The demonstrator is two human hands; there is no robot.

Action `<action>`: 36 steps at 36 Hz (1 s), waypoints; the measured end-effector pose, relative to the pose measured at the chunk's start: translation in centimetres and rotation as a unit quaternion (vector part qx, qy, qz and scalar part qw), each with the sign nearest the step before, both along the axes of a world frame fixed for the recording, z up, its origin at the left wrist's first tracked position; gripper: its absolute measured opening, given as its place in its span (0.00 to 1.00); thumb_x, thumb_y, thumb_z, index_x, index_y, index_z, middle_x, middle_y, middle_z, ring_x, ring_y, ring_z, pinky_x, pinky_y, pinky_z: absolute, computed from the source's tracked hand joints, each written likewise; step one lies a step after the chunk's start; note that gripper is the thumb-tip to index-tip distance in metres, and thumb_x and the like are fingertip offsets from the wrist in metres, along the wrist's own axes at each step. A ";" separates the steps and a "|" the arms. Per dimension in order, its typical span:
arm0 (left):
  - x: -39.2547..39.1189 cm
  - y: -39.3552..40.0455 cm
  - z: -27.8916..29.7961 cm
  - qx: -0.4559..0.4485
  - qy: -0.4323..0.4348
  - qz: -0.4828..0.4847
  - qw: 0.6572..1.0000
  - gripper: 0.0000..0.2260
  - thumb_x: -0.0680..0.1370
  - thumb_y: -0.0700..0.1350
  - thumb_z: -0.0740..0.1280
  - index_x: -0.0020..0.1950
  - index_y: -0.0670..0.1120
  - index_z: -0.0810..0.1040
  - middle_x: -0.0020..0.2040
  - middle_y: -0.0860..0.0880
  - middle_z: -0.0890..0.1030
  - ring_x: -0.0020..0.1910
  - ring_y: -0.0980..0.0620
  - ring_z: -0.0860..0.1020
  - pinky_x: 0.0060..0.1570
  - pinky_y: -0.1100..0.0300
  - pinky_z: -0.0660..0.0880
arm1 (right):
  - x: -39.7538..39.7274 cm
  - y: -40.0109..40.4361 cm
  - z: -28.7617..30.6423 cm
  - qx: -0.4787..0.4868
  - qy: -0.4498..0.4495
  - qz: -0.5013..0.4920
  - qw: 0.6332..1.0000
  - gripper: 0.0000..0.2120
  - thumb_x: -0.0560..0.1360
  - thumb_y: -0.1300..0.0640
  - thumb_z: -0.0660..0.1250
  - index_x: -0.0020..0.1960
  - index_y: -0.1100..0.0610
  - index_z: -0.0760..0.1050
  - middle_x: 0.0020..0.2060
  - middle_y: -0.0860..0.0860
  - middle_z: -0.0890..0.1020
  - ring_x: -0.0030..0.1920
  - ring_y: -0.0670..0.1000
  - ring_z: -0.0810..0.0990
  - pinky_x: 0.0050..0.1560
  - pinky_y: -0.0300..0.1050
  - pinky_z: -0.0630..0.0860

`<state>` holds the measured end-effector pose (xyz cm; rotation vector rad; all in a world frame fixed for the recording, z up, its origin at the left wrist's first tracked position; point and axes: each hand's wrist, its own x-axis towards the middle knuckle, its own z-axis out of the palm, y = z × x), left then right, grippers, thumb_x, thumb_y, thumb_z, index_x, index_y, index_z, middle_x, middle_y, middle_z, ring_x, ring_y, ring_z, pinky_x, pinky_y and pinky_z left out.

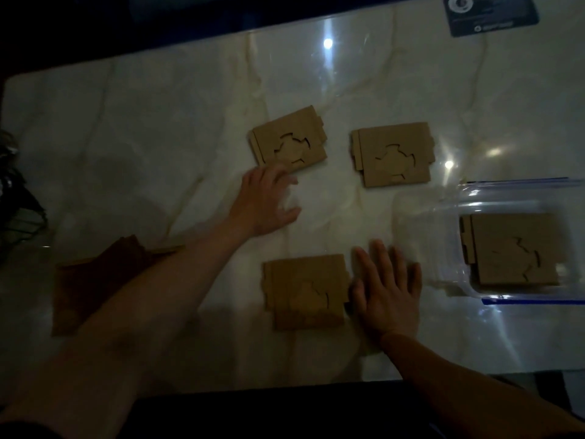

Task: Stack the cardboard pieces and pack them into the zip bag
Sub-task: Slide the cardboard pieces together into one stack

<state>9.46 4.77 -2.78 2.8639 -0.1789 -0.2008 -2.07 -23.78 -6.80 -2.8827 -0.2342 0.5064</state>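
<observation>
Flat brown cardboard pieces with cut-out shapes lie on a marble table. One piece sits at the centre back, and my left hand is spread just below its near edge, fingers apart. A second piece lies to its right. A third piece lies near the front edge, with my right hand flat on the table against its right side. A clear zip bag with blue edges lies at the right and holds another cardboard piece.
A darker brown cardboard sheet lies at the front left, partly under my left forearm. A dark card rests at the back right corner. Dark tangled items sit at the left edge. The table's front edge runs close to my body.
</observation>
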 end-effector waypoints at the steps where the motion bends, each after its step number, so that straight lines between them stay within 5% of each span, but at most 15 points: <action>1: 1.4 0.3 0.0 0.019 0.010 0.001 1.000 0.29 0.69 0.64 0.64 0.66 0.51 0.70 0.68 0.44 0.69 0.67 0.40 0.66 0.66 0.44 0.61 | 0.0 0.0 0.0 0.000 -0.001 0.000 1.000 0.31 0.76 0.40 0.51 0.77 0.36 0.44 0.79 0.44 0.47 0.79 0.52 0.44 0.76 0.60 0.41; 6: 7.1 1.1 0.2 0.083 0.095 0.035 0.991 0.42 0.68 0.66 0.68 0.76 0.52 0.56 0.78 0.41 0.51 0.76 0.36 0.51 0.72 0.39 0.51 | 0.0 0.1 0.0 0.004 -0.010 -0.002 1.000 0.30 0.77 0.40 0.50 0.77 0.37 0.45 0.78 0.43 0.47 0.79 0.52 0.46 0.76 0.59 0.40; 12: 9.8 1.0 1.2 0.096 0.192 0.046 0.976 0.48 0.66 0.67 0.71 0.77 0.55 0.47 0.79 0.42 0.39 0.77 0.36 0.42 0.72 0.35 0.47 | 0.0 0.1 -0.2 0.004 -0.008 -0.004 1.000 0.31 0.76 0.41 0.52 0.77 0.36 0.44 0.79 0.43 0.48 0.79 0.52 0.46 0.76 0.61 0.42; 16: 10.1 0.9 1.7 0.083 0.200 0.058 0.975 0.46 0.67 0.64 0.72 0.77 0.56 0.50 0.79 0.42 0.44 0.77 0.37 0.46 0.71 0.34 0.51 | 0.0 0.1 -0.2 0.007 -0.021 -0.004 1.000 0.31 0.76 0.41 0.53 0.77 0.37 0.49 0.79 0.46 0.55 0.78 0.54 0.50 0.76 0.61 0.44; 25: 9.2 1.0 1.7 0.052 0.155 0.078 0.983 0.41 0.62 0.66 0.73 0.71 0.60 0.61 0.73 0.40 0.59 0.70 0.37 0.63 0.69 0.41 0.61 | 0.0 0.1 -0.1 -0.004 -0.021 -0.003 1.000 0.30 0.76 0.40 0.52 0.77 0.37 0.48 0.79 0.44 0.51 0.79 0.52 0.46 0.76 0.60 0.41; 36: 1.5 -0.5 1.8 -0.046 0.133 0.126 0.982 0.41 0.62 0.70 0.69 0.71 0.60 0.62 0.71 0.44 0.63 0.67 0.40 0.65 0.66 0.45 0.67 | 0.0 0.1 0.1 -0.004 -0.018 -0.007 1.000 0.30 0.76 0.40 0.52 0.77 0.37 0.51 0.79 0.45 0.54 0.78 0.52 0.47 0.76 0.58 0.39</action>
